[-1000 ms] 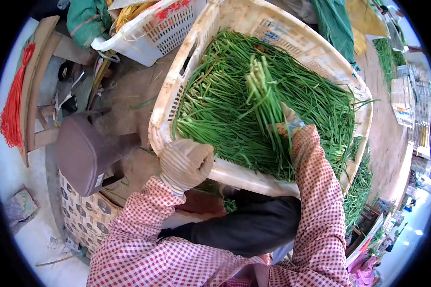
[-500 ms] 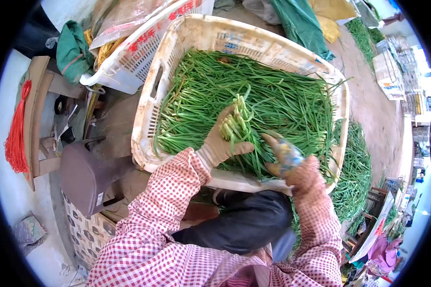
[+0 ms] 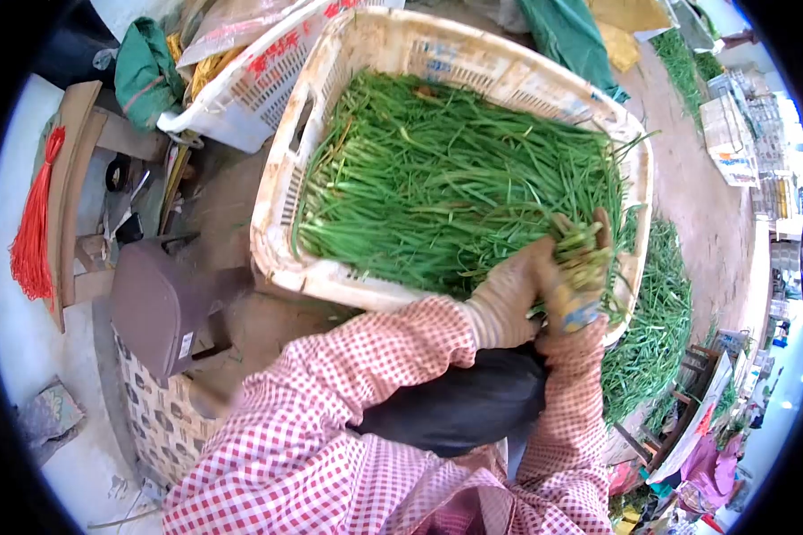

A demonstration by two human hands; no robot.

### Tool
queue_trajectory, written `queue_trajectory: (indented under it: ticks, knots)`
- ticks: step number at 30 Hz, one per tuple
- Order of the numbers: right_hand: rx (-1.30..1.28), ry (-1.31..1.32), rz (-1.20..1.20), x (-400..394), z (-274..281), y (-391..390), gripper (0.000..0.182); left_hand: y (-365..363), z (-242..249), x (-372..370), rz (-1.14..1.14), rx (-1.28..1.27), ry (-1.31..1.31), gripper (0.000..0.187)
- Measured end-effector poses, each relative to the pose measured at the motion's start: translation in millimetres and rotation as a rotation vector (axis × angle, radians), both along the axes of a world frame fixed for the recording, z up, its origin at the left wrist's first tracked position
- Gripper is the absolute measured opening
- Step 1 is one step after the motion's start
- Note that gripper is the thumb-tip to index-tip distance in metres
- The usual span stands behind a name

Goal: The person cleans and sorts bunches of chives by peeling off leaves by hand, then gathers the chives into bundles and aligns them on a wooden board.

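Note:
A dirty white plastic basket (image 3: 272,214) holds a thick layer of long green stalks (image 3: 437,169). Over its front right corner, my gloved left hand (image 3: 522,285) is closed on a small bunch of stalks (image 3: 582,252), whose pale cut ends face up. My gloved right hand (image 3: 575,299) touches the same bunch from the right, its fingers wrapped round it. The two hands are pressed close together, and the fingers are partly blurred.
A white crate (image 3: 241,107) with sacks stands at the upper left. A brown stool (image 3: 156,308) and a wooden frame with red strings (image 3: 37,232) are at the left. More green stalks (image 3: 656,330) lie right of the basket. A green sack (image 3: 571,45) is behind it.
My left hand has moved right with the bunch, from the basket's middle to its front right. My right hand has come up against the bunch and closed round it. The view has shifted slightly.

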State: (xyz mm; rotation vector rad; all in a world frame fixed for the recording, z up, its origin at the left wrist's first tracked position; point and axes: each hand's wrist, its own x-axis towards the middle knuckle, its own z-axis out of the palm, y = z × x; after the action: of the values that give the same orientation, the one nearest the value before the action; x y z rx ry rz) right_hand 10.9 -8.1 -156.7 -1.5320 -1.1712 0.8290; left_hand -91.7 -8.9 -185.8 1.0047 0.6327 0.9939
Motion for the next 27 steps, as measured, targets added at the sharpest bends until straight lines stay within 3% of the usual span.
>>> queue_trajectory:
  ticks: [1, 2, 5, 7, 9, 11, 13, 18, 19, 20, 21, 23, 25, 27]
  knots:
    - [0.022, 0.178, -0.068, 5.9, 11.6, -0.7, 0.068, -2.9, -0.2, -2.9, -0.040, 0.481, 0.541, 0.058]
    - [0.060, 0.231, -0.056, 14.4, 10.8, -5.7, 0.064, -0.5, -1.2, -3.1, 0.014, 0.560, 0.376, 0.054]
    - [0.106, 0.186, -0.088, 29.9, 11.5, -21.6, 0.060, 20.1, -6.4, -23.8, -0.152, 0.366, 0.321, 0.050]
    - [0.211, 0.264, -0.118, 36.2, 15.1, -25.6, 0.060, 39.4, -27.4, -28.3, 0.150, 0.429, 0.440, 0.049]
    - [0.272, 0.286, -0.201, 56.2, 21.7, -29.2, 0.061, 55.1, -59.6, -34.2, 0.085, 0.510, 0.927, 0.058]
    - [0.306, 0.253, -0.316, 78.2, 49.9, -39.1, 0.061, 48.8, -66.5, -33.2, -0.246, 0.268, 1.375, 0.067]
    - [0.525, 0.383, -0.223, 111.8, 76.7, -59.7, 0.063, 55.1, -52.2, -31.4, -0.635, 0.152, 1.431, 0.080]
    - [0.623, 0.344, -0.384, 174.1, 178.3, -179.3, 0.061, 55.6, -68.6, -36.9, -0.498, 0.255, 1.330, 0.073]
    - [0.643, 0.246, -0.472, 176.0, 192.3, -206.4, 0.061, 55.2, -52.1, -36.9, -0.455, 0.250, 1.319, 0.068]
    - [0.607, 0.195, -0.548, 196.3, 193.0, -236.6, 0.060, 58.7, -71.9, -37.2, -0.299, 0.338, 1.278, 0.058]
    - [0.569, 0.149, -0.630, 214.9, 193.8, -265.2, 0.059, 62.9, -96.6, -35.8, -0.068, 0.500, 1.147, 0.043]
    - [0.638, 0.015, -0.726, 208.3, 195.0, -292.0, 0.059, 57.8, -62.8, -30.5, 0.292, 1.039, 0.862, 0.028]
    - [0.718, 0.026, -0.764, 194.5, 199.0, -304.2, 0.059, 12.6, -4.5, -12.0, 0.212, 0.893, 0.417, 0.023]
    - [0.778, 0.001, -0.766, 197.3, 201.4, -312.8, 0.060, -52.1, 66.8, -7.2, -0.245, 0.783, 0.313, 0.020]
